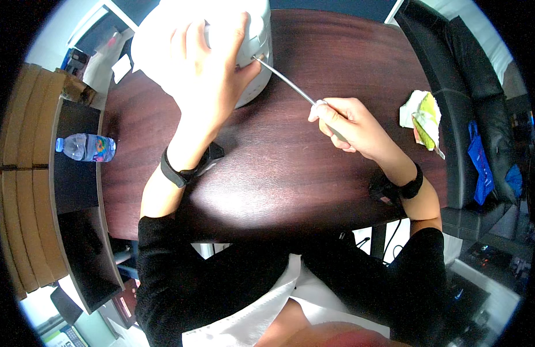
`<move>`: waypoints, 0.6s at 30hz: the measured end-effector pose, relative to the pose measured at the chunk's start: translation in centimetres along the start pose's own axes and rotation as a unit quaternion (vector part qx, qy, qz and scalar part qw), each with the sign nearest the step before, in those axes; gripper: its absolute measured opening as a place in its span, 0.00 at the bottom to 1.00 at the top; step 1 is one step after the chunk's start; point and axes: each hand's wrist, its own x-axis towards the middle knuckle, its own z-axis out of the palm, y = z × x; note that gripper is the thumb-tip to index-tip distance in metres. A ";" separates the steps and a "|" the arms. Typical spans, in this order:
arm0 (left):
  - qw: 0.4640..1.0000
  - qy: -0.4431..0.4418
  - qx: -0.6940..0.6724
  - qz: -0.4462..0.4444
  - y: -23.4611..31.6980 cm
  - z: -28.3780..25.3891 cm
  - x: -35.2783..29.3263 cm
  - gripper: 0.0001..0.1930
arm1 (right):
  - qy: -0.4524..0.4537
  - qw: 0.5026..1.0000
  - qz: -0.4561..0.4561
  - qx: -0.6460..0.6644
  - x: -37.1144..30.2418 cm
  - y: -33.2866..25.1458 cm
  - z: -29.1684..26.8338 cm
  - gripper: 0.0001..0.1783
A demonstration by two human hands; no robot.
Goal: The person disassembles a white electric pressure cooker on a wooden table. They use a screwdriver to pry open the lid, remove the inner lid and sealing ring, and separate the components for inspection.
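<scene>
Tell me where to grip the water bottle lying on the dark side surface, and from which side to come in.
Grip the water bottle around its labelled middle, coming from above. It lies on its side on the dark side surface, blue cap pointing left, so the round body is exposed on top, while the cap end is narrow and likely to slip.

Dark wooden table (313, 173), black leather chair (464, 104) beside

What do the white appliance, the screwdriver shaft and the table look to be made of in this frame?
White appliance: likely plastic, smooth and slightly glossy, with moulded rounded edges. Screwdriver shaft: metal, thin and silvery with a bright sheen; its handle is hidden inside the right hand. Table: dark reddish wood or wood-look laminate, polished, showing faint grain and a broad light reflection.
</scene>
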 end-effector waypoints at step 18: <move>0.999 -0.020 0.026 -0.010 0.3 -0.4 0.0 0.41 | 0.215 0.832 -0.182 -0.478 -0.9 -2.8 -1.3 0.16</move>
